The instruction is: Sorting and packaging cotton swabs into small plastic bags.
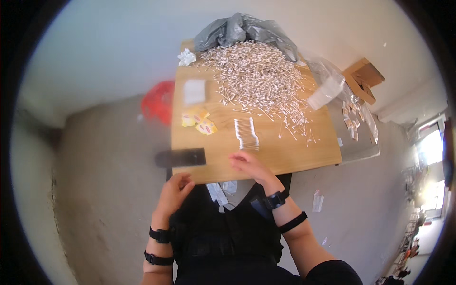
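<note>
Close to the front edge of the wooden table, my right hand is loosely bent, with no held thing visible. Just beyond it lies a neat column of cotton swabs, set side by side. My left hand hovers at the front left corner, thumb and fingers apart, holding nothing I can see. Nearest to it is a dark flat strip, jutting over the left edge. A large heap of loose cotton swabs covers the far part of the table. Several yellow-and-white cards lie at the left.
A grey plastic bag sits behind the heap. White sheets or bags and a crumpled white piece are at the left. Right of the table stand an open cardboard box and small packs. A red bag hangs left.
</note>
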{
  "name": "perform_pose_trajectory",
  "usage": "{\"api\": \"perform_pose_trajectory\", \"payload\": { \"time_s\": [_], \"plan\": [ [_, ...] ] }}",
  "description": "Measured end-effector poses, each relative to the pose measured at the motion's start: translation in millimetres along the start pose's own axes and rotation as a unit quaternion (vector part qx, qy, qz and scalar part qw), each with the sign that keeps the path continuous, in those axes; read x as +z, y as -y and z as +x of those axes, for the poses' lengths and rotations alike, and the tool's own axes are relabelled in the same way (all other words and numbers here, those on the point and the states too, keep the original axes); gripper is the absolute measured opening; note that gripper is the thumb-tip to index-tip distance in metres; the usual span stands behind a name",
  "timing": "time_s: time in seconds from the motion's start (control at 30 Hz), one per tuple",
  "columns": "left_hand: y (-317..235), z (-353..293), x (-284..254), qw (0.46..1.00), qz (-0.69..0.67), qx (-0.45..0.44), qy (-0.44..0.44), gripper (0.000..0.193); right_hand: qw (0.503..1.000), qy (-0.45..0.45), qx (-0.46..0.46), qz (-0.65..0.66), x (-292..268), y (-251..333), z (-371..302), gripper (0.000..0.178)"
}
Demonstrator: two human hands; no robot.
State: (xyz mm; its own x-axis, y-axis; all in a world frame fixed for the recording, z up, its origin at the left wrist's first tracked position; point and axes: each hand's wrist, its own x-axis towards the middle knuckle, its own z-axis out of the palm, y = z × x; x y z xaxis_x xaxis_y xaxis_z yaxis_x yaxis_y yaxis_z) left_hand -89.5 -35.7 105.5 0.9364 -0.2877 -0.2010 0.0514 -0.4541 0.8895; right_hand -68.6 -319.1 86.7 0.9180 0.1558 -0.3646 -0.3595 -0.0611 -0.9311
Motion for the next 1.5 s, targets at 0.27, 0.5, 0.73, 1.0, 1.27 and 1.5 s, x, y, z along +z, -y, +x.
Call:
{"api": "perform_pose_trajectory", "payload": {
  "time_s": [0.27, 0.5, 0.73, 1.0, 1.27, 1.5],
  "plan": [
    [7.8, 11.2, -5.7, 0.998, -0.038, -0.031, -0.043, 0.029, 0.988, -0.140, -0.042, 0.051, 26.5, 44.5, 171.0, 0.032],
    [5.5, 28.7, -10.5, 1.000, -0.025, -0.003, -0.005, 0.032, 0.886, -0.395, -0.076, -0.230, 35.8, 42.9, 288.1, 0.048],
    [9.9, 35.8, -13.4, 1.000, -0.009, 0.006, 0.000, 0.031, 0.913, -0.336, -0.116, -0.201, 22.0, 40.3, 299.5, 0.028],
    [-6.2, 38.3, -7.0, 1.000, -0.012, 0.019, -0.001, 0.031, 0.916, -0.314, -0.157, -0.194, -14.4, 61.0, 258.3, 0.017],
    [-24.0, 55.7, 2.7, 0.937, -0.084, 0.065, -0.332, 0.018, 0.930, 0.018, -0.235, -0.282, 49.8, 45.9, 98.8, 0.013],
    [-7.2, 44.2, 8.0, 0.993, -0.016, -0.033, -0.114, 0.010, 0.935, -0.052, -0.265, -0.228, 57.4, 16.7, 54.5, 0.010]
  ]
}}
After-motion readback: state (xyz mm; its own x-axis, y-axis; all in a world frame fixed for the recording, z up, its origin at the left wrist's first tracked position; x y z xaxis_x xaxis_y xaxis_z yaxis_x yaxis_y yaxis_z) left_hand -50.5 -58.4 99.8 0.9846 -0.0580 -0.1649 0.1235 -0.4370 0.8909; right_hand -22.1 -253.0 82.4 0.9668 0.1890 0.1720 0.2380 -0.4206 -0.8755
